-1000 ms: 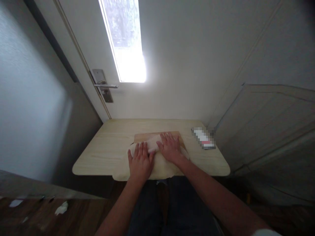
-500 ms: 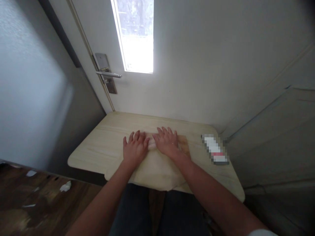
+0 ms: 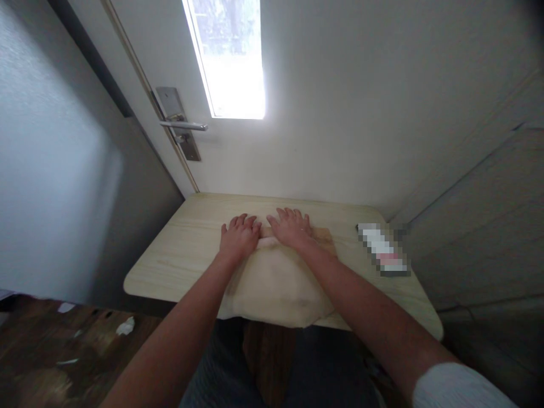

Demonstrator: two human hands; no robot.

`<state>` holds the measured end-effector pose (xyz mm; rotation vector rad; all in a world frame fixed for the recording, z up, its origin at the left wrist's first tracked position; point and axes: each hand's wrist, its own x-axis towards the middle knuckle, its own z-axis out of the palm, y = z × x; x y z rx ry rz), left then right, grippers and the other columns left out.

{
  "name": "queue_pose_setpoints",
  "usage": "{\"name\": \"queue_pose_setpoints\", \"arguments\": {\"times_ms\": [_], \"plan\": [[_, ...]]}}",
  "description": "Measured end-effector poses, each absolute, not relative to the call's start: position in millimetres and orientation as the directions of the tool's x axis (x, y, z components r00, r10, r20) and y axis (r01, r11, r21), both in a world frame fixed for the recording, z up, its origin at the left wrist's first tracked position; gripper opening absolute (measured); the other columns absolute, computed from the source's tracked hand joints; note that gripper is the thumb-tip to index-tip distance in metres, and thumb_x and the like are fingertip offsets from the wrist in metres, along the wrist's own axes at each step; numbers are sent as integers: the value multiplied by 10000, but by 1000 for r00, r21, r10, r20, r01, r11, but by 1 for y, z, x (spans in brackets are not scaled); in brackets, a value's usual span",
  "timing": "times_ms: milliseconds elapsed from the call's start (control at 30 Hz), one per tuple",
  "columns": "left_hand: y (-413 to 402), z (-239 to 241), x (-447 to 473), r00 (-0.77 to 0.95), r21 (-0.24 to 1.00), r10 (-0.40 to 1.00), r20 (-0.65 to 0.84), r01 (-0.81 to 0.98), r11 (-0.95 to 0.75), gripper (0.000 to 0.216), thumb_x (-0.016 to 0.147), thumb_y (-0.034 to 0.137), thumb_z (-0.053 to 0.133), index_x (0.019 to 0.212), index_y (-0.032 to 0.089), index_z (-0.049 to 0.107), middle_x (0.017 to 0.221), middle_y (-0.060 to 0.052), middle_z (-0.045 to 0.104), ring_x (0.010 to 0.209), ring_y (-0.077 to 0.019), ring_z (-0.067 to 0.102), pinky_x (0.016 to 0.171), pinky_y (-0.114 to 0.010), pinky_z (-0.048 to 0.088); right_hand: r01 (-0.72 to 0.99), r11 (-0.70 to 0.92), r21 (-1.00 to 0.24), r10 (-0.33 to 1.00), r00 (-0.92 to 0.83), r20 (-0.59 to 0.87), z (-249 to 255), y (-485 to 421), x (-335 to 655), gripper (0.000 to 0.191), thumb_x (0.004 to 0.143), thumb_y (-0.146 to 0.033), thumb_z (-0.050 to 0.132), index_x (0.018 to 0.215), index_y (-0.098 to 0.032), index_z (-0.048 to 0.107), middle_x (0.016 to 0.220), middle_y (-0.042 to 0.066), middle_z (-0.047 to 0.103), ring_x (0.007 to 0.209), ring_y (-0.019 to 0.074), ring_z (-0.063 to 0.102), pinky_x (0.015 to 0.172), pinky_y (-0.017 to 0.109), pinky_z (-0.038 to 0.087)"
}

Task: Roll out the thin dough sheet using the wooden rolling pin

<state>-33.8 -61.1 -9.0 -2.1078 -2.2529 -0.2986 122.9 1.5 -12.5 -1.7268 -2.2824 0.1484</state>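
Note:
A beige cloth (image 3: 276, 283) lies over the near part of a light wooden table (image 3: 170, 249), its lower edge hanging at the front. A brown, wood-coloured flat piece (image 3: 326, 241) shows beside and beyond the cloth's upper edge. My left hand (image 3: 240, 238) rests palm down at the cloth's upper left, fingers stretched out. At the upper right, my right hand (image 3: 291, 228) also lies palm down with its fingers spread. Between them a pale folded strip (image 3: 267, 242) of cloth shows. What lies under my palms is hidden.
A blurred-out flat object (image 3: 382, 249) lies at the table's right side. Behind the table stands a white door with a handle (image 3: 185, 126) and a bright window (image 3: 236, 68). Paper scraps (image 3: 126, 326) lie on the dark floor at left.
Both hands have slid forward, away from me, toward the door. More of the cloth shows between my forearms. The view has shifted slightly.

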Motion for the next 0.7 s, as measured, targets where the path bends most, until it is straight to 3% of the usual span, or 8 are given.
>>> {"name": "queue_pose_setpoints", "arguments": {"times_ms": [333, 533, 700], "plan": [[-124, -14, -11, -81, 123, 962, 259, 991, 50, 573, 1004, 495, 170, 1423, 260, 483, 1559, -96, 411, 1451, -311, 312, 1164, -624, 186, 953, 264, -146, 940, -220, 262, -20, -73, 144, 570, 1015, -520, 284, 1456, -209, 467, 1514, 110, 458, 1406, 342, 335, 1151, 569, 119], [-159, -20, -1, -102, 193, 960, 261, 980, 52, 618, 996, 512, 194, 1501, 212, 385, 1571, -114, 386, 1472, -284, 289, 1198, -583, 141, 958, 261, -118, 935, -220, 278, -27, -111, 156, 584, 1020, -511, 274, 1467, -182, 455, 1531, 105, 437, 1420, 317, 326, 1170, 531, 109], [-146, -19, -4, -94, 157, 962, 257, 986, 54, 619, 1001, 497, 182, 1501, 190, 378, 1588, -112, 353, 1484, -274, 265, 1199, -596, 121, 961, 244, -129, 940, -201, 276, -26, -102, 152, 591, 1020, -522, 275, 1465, -178, 456, 1527, 110, 441, 1416, 314, 334, 1173, 541, 92]]}}
